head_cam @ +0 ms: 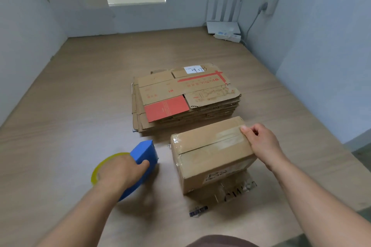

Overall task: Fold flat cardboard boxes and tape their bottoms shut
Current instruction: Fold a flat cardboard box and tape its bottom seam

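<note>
Left hand grips blue tape dispenser | right hand apparently pinches taped box end | flat stack behind

One taped box; one stack of flat boxes — sheet count unclear. One tape dispenser, one tape roll. Two hands — left hand, right hand. One router, one power strip.

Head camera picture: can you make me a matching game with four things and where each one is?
Things:
1 tape dispenser
2 taped box
3 stack of flat boxes
4 router

Places:
A in the far corner by the wall
B gripped by the right hand
C gripped by the left hand
D just behind the taped box

Pairs: 1-C, 2-B, 3-D, 4-A
</note>
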A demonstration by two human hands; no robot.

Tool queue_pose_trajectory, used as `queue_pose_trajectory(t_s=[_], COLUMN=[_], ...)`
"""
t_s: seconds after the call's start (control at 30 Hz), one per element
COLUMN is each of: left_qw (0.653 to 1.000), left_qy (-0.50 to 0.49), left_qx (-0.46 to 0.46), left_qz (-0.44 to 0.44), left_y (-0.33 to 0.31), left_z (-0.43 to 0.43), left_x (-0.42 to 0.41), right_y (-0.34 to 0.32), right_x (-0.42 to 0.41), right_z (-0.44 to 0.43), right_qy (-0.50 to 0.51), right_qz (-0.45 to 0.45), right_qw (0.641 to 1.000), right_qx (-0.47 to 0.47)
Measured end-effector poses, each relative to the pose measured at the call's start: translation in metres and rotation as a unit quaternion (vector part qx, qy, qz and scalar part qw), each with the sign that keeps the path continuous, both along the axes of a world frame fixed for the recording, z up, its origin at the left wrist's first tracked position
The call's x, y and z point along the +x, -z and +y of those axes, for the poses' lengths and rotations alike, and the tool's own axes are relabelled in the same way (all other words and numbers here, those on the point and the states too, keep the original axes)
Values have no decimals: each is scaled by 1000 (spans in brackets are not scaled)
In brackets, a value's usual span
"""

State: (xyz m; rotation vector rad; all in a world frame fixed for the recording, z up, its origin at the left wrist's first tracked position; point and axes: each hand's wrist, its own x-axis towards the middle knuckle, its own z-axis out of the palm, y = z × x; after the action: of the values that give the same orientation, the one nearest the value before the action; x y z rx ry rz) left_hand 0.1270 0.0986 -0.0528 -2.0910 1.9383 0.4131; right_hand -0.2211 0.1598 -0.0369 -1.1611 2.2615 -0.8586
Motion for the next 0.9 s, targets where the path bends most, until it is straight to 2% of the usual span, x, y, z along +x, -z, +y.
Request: queue_pose_trajectory(t_s=[0.23,0.33,0.37,0.4,0.47,0.5,0.57,0.63,0.77,0.83,0.9], left_qw=[996,991,986,974,920,893,878,867,799,784,792], left_qy=[-63,-60,-72,-94,-109,-99,-96,-138,-236,-228,-186], left_qx=[-49,-115,-148,-171,-189,-185,-155,-124,-75,-50,17], left_qz=[35,-17,20,111,327,397,443,462,547,574,582], left_y=[28,26,21,14,-3,-9,-15,-13,-14,-14,-17], left_z=[24,30,33,39,53,60,72,72,62,62,66], left_x=[-26,-36,-45,-57,-88,-104,-128,-135,-131,-120,-102], right_y=[0,0,0,1,1,0,0,1,5,6,5], right_x=[1,0,0,0,1,1,1,0,-3,-8,-17], right_z=[3,3,4,4,5,5,5,5,3,1,-5], right_qy=[-4,-7,-8,-9,-11,-12,-19,-31,-49,-60,-81], right_qz=[7,10,11,12,14,14,14,9,-1,-7,-22], right_qw=[1000,1000,1000,1000,1000,1000,1000,999,999,998,996], right_qx=[-10,-4,-4,-5,-9,-11,-12,-13,-24,-25,-18])
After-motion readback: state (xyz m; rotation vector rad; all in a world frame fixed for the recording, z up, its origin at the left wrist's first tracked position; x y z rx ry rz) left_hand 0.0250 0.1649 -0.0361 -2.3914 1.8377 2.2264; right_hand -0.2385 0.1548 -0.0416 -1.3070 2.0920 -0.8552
